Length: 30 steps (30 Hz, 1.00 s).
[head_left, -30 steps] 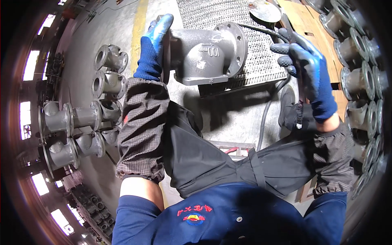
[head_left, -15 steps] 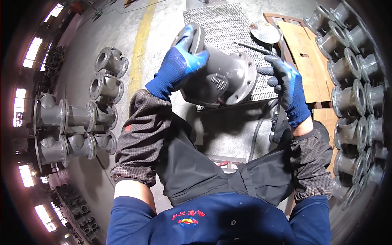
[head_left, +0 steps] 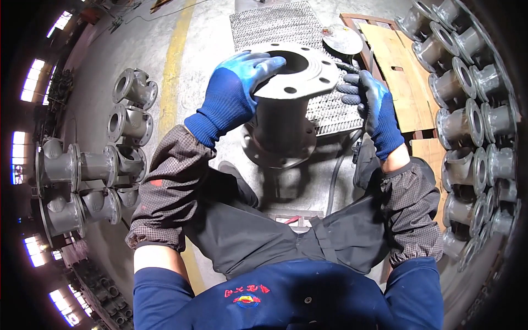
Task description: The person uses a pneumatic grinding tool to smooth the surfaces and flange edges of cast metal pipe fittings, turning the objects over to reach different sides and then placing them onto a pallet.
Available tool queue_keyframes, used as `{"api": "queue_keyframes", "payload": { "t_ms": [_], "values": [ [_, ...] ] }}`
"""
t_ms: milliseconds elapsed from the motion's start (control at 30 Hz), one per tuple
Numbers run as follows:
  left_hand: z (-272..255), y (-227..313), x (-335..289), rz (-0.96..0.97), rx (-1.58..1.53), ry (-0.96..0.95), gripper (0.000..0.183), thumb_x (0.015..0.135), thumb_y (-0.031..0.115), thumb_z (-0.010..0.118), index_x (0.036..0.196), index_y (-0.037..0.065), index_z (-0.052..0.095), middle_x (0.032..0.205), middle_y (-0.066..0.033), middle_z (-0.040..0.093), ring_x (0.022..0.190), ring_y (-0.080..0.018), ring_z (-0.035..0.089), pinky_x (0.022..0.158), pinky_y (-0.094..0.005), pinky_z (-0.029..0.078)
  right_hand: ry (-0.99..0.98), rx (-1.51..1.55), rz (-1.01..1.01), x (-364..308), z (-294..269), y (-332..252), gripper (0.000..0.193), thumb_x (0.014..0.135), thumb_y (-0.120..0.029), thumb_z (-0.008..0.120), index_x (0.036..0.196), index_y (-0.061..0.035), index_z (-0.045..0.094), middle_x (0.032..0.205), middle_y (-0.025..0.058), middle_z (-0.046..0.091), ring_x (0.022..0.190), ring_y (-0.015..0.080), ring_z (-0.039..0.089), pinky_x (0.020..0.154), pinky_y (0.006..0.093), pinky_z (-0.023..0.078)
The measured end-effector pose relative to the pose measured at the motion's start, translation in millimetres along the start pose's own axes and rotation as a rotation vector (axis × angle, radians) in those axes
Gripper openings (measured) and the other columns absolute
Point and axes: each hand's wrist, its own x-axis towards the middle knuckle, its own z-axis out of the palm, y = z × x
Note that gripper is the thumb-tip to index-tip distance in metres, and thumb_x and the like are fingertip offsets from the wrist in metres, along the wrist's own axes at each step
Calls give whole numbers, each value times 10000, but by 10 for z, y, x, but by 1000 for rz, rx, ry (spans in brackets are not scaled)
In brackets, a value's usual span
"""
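Observation:
A grey cast flanged pipe fitting [head_left: 286, 121] stands upright on the floor between my knees, its round top flange with bolt holes facing up. My left hand [head_left: 236, 91], in a blue glove, lies over the left rim of that top flange. My right hand [head_left: 371, 104], also blue-gloved, is closed around a dark tool handle with a black hose, just right of the flange.
A metal mesh grate [head_left: 286, 33] lies beyond the fitting, with a round disc [head_left: 342, 38] on it. Several grey flanged fittings [head_left: 88, 170] sit at left, a row of similar fittings [head_left: 467, 115] at right beside a wooden pallet [head_left: 401, 71]. A yellow floor line [head_left: 176, 60] runs at upper left.
The fitting has been turned from lying on its side to standing upright on one flange. My left hand moved with it onto the top flange; my right hand stayed beside it.

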Motion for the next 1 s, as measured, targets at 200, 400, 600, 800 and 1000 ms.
{"api": "queue_keyframes", "payload": {
  "t_ms": [200,400,600,800,1000],
  "values": [
    [-49,-28,-311,6,348,-69,434,779,134,586,1205,114,512,1215,-76,557,1143,-251,518,975,-406,403,-63,-173,-87,130,155,177,292,952,-251,421,1028,-30,597,848,12,592,595,58,489,509,178,389],
    [39,-420,-531,-204,206,-9,591,700,-24,570,1270,104,479,1197,-148,543,1093,-295,523,920,-403,404,-74,-823,-575,204,234,285,173,897,-102,446,935,21,561,798,109,575,748,227,560,677,319,466],
    [222,-902,-712,-916,-747,360,299,888,150,496,1157,64,592,956,-119,652,770,-144,608,750,-249,490,-97,-743,-618,399,191,312,312,788,-46,558,1093,22,569,1015,192,621,964,321,598,859,340,459],
    [287,-764,-508,-429,-548,108,430,947,350,444,1179,-2,528,1038,-120,628,892,-175,628,803,-296,518,-40,-1003,-818,403,328,303,224,897,-98,477,1029,55,575,983,194,619,933,299,605,823,333,476],
    [509,-660,-279,-373,-920,258,367,956,256,440,1142,-44,540,1076,-130,612,996,-175,601,898,-270,477,83,-452,-477,389,334,376,193,854,-47,487,987,29,604,903,183,618,805,284,611,714,335,492]
  ]
}}
